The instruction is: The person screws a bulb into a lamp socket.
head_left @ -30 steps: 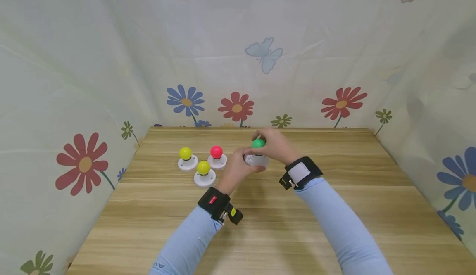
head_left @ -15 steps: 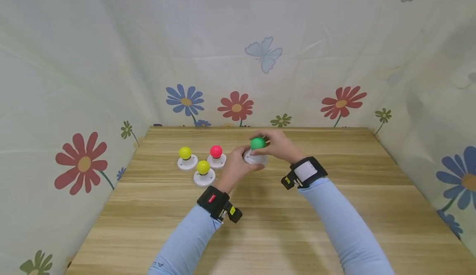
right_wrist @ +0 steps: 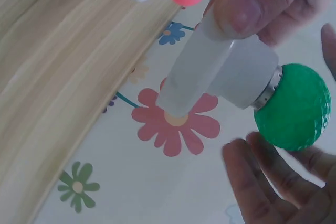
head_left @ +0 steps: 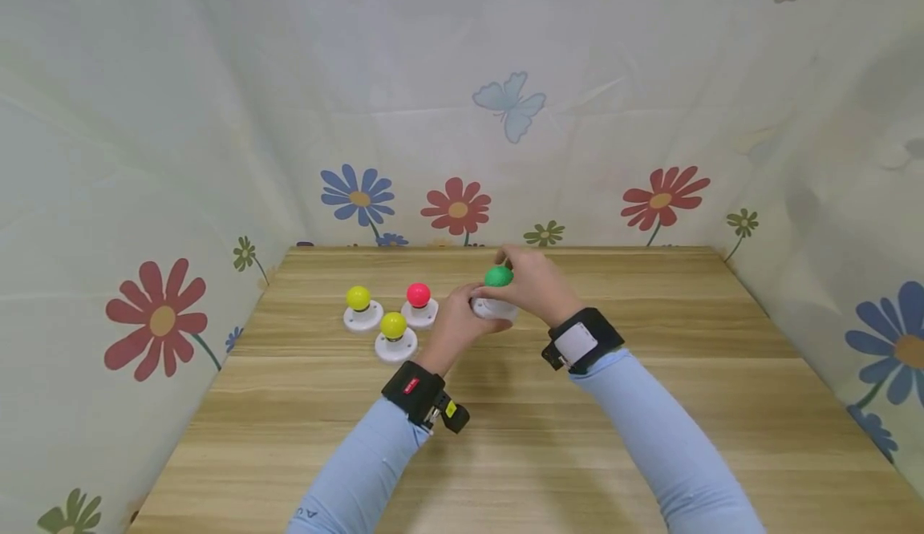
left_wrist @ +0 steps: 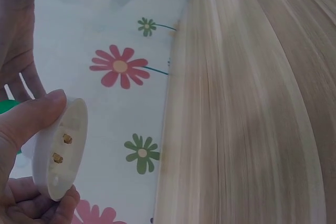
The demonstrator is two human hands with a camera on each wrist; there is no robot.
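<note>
In the head view my left hand (head_left: 459,327) grips a round white lamp holder (head_left: 494,309) by its edge, raised above the table. The left wrist view shows the hollow underside of that lamp holder (left_wrist: 71,142), with two brass-coloured screws inside. A green light bulb (right_wrist: 294,106) sits in the holder's socket, a metal collar showing between them. My right hand (head_left: 540,284) has its fingers and thumb round the bulb. In the right wrist view, the thumb appears slightly apart from the bulb; whether every fingertip touches is hard to tell.
Left of my hands, three lamp holders stand upright on the wooden table (head_left: 577,454): two with yellow bulbs (head_left: 393,325) and one with a red bulb (head_left: 419,295). A flower-printed curtain (head_left: 577,157) surrounds the table's back and sides.
My right hand and wrist have turned one way and back about the green bulb. The left hand stays nearly still with the lamp holder.
</note>
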